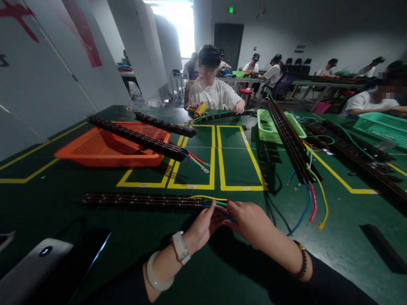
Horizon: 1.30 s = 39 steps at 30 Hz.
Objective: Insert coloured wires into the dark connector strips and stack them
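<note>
A long black cable chain (138, 201) lies across the table in front of me, with yellow, green, blue and red wires (202, 197) coming out of its right end. My left hand (204, 224) is closed on these wires just past the chain's end, thumb on top. Close beside it, my right hand (249, 221) is closed on the same wires, its fingertips almost meeting the left ones. The wire ends are hidden behind the right hand. A blue wire (304, 214) and red and yellow ones hang from another cable chain (287, 137) to the right.
An orange basket (106, 159) at left carries a cable chain (137, 137) across it. A light green basket (262, 128) supports the right chain. Phones (29, 271) lie at lower left, a black strip (385, 248) at right. Across the table sits a person (210, 92) holding a yellow tool (201, 109).
</note>
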{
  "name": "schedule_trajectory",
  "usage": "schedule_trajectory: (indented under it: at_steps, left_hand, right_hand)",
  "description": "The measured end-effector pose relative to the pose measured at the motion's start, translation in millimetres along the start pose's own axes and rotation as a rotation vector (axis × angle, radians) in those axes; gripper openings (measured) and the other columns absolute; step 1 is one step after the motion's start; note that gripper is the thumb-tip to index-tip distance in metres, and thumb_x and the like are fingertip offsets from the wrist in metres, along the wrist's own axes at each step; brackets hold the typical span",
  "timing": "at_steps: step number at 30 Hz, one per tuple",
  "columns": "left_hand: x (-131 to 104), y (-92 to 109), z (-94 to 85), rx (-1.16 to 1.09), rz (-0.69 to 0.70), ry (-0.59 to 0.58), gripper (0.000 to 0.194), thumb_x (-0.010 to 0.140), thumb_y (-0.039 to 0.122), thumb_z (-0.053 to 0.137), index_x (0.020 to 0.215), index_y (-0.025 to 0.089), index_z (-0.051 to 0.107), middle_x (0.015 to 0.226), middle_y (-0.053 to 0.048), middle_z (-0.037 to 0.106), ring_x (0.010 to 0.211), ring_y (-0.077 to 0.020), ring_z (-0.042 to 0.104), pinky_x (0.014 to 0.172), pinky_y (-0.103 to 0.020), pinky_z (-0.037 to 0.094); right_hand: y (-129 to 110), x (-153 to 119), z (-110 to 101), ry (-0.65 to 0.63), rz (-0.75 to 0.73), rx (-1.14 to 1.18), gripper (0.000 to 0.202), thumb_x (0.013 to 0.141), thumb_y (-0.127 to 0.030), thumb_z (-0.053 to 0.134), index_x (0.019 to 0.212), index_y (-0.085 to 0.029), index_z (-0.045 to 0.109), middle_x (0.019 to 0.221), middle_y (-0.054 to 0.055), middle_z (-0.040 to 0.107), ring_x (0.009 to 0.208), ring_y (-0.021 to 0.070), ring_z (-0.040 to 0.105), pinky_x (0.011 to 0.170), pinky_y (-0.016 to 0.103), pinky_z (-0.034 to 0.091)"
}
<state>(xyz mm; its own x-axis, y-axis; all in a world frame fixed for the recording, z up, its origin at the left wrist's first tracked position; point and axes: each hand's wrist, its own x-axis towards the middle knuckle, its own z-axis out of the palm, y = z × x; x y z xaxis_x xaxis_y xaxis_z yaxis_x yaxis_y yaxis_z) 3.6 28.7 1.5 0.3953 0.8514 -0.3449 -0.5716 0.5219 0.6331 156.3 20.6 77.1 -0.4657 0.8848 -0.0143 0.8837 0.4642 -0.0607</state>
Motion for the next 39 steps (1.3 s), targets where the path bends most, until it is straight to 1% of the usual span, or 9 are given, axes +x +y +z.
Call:
schedule_trajectory:
  at_steps: [5, 8, 10, 13, 18, 24, 27, 32, 39]
  left_hand:
    - [-2, 3, 3.5, -0.04, -0.005, -0.059, 0.03, 0.083, 0.039, 0.061, 0.089, 0.011, 0.069, 0.093, -0.009, 0.07, 0.089, -0.019, 0.064, 0.092, -0.036, 0.045]
    - [-3, 5, 4.9, -0.03, -0.002, -0.072, 0.035, 0.084, 0.042, 0.058, 0.094, 0.011, 0.069, 0.095, -0.011, 0.071, 0.091, -0.0202, 0.065, 0.095, -0.038, 0.044]
    - [-3, 4, 4.3, -0.002, -0.017, -0.073, 0.039, 0.084, 0.046, 0.057, 0.094, 0.011, 0.069, 0.094, -0.012, 0.071, 0.092, -0.0221, 0.065, 0.094, -0.04, 0.044]
    - [-5, 3, 3.5, 0.099, -0.068, -0.11, 0.041, 0.083, 0.049, 0.056, 0.087, 0.011, 0.07, 0.087, -0.013, 0.072, 0.091, -0.0251, 0.066, 0.091, -0.042, 0.046]
    - [-11, 1, 7.8, 0.324, -0.099, -0.236, 0.041, 0.081, 0.05, 0.056, 0.08, 0.012, 0.071, 0.077, -0.013, 0.071, 0.082, -0.0251, 0.068, 0.082, -0.04, 0.048]
    - [-12, 3, 10.4, 0.472, -0.064, -0.241, 0.04, 0.083, 0.049, 0.054, 0.077, 0.013, 0.071, 0.079, -0.012, 0.072, 0.073, -0.0213, 0.067, 0.078, -0.036, 0.049]
    - [-14, 4, 10.4, 0.514, -0.046, -0.262, 0.043, 0.086, 0.048, 0.048, 0.073, 0.014, 0.07, 0.076, -0.011, 0.071, 0.074, -0.0209, 0.066, 0.078, -0.035, 0.049]
    - [-20, 6, 14.3, 0.616, -0.063, -0.36, 0.051, 0.088, 0.049, 0.041, 0.065, 0.015, 0.07, 0.069, -0.011, 0.07, 0.069, -0.02, 0.066, 0.075, -0.033, 0.048]
    - [-22, 0, 12.5, 0.758, -0.031, -0.396, 0.045, 0.086, 0.041, 0.044, 0.061, 0.014, 0.068, 0.061, -0.008, 0.068, 0.063, -0.0175, 0.064, 0.073, -0.031, 0.049]
  right_hand:
    - [2, -3, 8, -0.099, 0.006, -0.08, 0.035, 0.087, -0.015, 0.052, 0.121, -0.013, 0.051, 0.08, 0.011, 0.069, 0.07, 0.0224, 0.068, 0.055, 0.027, 0.042]
    - [4, -3, 4, -0.09, -0.043, -0.04, 0.042, 0.086, -0.011, 0.048, 0.127, -0.018, 0.049, 0.089, 0.01, 0.069, 0.074, 0.0209, 0.068, 0.058, 0.026, 0.045]
    - [5, -2, -3, -0.072, -0.07, -0.015, 0.042, 0.086, -0.009, 0.047, 0.125, -0.021, 0.053, 0.097, 0.009, 0.068, 0.076, 0.0197, 0.067, 0.06, 0.026, 0.047]
    - [8, 0, -10, -0.054, -0.053, -0.008, 0.036, 0.084, -0.007, 0.048, 0.114, -0.021, 0.063, 0.1, 0.01, 0.065, 0.078, 0.0181, 0.066, 0.064, 0.025, 0.047]
    - [19, 7, 1, -0.056, -0.028, 0.06, 0.034, 0.085, -0.009, 0.048, 0.109, -0.025, 0.067, 0.097, 0.007, 0.065, 0.08, 0.0162, 0.065, 0.067, 0.024, 0.046]
    - [24, 13, 17, -0.129, -0.06, 0.127, 0.024, 0.087, -0.014, 0.049, 0.094, -0.024, 0.07, 0.089, 0.004, 0.067, 0.075, 0.0155, 0.064, 0.061, 0.023, 0.043]
    - [25, 13, 17, -0.073, -0.044, 0.136, 0.019, 0.087, -0.019, 0.054, 0.098, -0.023, 0.069, 0.09, 0.005, 0.068, 0.077, 0.0173, 0.064, 0.065, 0.025, 0.044]
    - [23, 19, 12, 0.12, -0.036, 0.184, 0.023, 0.086, -0.034, 0.06, 0.104, -0.021, 0.067, 0.093, 0.006, 0.065, 0.089, 0.02, 0.061, 0.078, 0.031, 0.045]
    - [6, 37, 24, 0.135, -0.13, 0.253, 0.048, 0.08, -0.034, 0.068, 0.123, -0.02, 0.056, 0.111, 0.011, 0.06, 0.101, 0.022, 0.057, 0.088, 0.036, 0.044]
